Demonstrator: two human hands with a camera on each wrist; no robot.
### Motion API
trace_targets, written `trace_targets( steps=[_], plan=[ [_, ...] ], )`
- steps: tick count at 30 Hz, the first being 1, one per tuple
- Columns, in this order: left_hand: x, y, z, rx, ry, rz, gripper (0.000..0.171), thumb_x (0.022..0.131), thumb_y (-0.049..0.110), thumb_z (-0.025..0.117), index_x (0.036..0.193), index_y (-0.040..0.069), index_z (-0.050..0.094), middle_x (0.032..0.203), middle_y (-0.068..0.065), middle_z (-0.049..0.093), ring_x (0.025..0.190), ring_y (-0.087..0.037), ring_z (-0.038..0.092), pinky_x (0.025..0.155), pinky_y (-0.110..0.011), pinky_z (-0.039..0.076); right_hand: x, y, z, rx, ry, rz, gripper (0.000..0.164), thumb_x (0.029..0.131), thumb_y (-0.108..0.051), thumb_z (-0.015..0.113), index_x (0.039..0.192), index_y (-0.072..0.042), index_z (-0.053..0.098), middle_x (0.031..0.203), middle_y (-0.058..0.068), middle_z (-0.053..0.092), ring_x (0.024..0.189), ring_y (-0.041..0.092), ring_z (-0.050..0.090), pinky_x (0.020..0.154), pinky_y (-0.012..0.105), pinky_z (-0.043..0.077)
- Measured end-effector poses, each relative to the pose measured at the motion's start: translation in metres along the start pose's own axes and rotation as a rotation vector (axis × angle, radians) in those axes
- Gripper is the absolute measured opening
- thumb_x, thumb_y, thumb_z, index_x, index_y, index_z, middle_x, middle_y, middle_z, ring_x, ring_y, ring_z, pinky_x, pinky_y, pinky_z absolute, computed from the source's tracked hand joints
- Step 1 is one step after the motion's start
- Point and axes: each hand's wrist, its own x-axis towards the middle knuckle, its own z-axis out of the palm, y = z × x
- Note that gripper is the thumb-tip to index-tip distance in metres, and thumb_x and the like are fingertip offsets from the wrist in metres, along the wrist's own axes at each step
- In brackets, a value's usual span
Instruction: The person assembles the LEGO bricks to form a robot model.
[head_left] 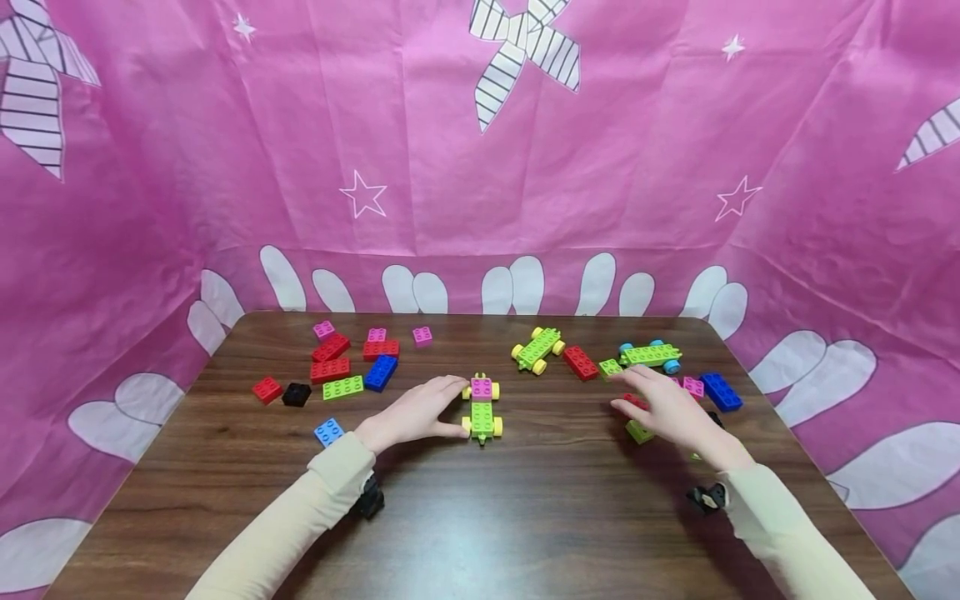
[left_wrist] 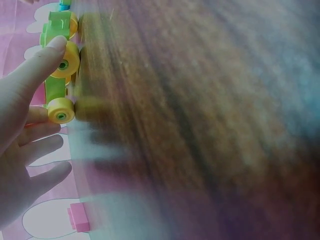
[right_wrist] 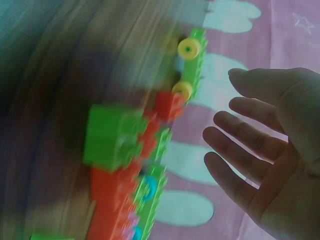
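My left hand (head_left: pixel 412 412) lies at the left side of a small lime-green toy car (head_left: pixel 482 423) with yellow wheels. A pink brick (head_left: pixel 482 389) and a green brick sit on the car. In the left wrist view the thumb touches the car near one yellow wheel (left_wrist: pixel 62 110); the other fingers stretch out, fairly straight. My right hand (head_left: pixel 678 412) hovers with spread fingers above bricks on the right and holds nothing. Partly hidden beneath it are a red brick (head_left: pixel 634 401) and a green brick (head_left: pixel 640 431). The right wrist view is blurred around the green brick (right_wrist: pixel 107 137).
Farther back stand a green car base with yellow wheels (head_left: pixel 538 350) and another with blue wheels (head_left: pixel 651 356). A red brick (head_left: pixel 581 363) lies between them. Several loose bricks, including a blue brick (head_left: pixel 381 372), lie at the left. Pink cloth (head_left: pixel 435 167) surrounds the wooden table (head_left: pixel 480 533).
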Motion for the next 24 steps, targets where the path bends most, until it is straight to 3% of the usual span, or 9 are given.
trace_targets(
  steps=[4,17,24],
  plan=[
    [0.001,-0.001,0.001,0.003,-0.004,-0.002,0.08,0.08,0.052,0.067,0.138,0.003,0.042,0.14,-0.011,0.047,0.13,-0.025,0.044,0.105,-0.044,0.042,-0.012,0.013,-0.004,-0.027,0.0,0.003,0.035,0.079,-0.022,0.074,0.111,-0.01,0.064,0.102,0.008,0.066,0.086,0.022,0.065,0.072,0.039,0.057],
    [0.002,-0.002,0.002,-0.004,0.009,0.007,0.08,0.079,0.051,0.068,0.137,0.002,0.043,0.139,-0.011,0.048,0.129,-0.026,0.045,0.104,-0.044,0.043,-0.052,0.048,-0.015,-0.1,0.097,-0.003,0.039,0.072,-0.016,0.079,0.106,-0.003,0.066,0.099,0.012,0.066,0.091,0.029,0.064,0.074,0.047,0.054],
    [0.002,-0.001,0.002,-0.004,0.005,0.001,0.08,0.079,0.05,0.069,0.138,0.003,0.042,0.139,-0.011,0.048,0.129,-0.025,0.045,0.104,-0.044,0.043,-0.074,0.062,-0.019,-0.127,0.141,0.005,0.038,0.067,-0.013,0.082,0.1,-0.004,0.067,0.09,0.008,0.066,0.078,0.023,0.063,0.063,0.035,0.055]
  ],
)
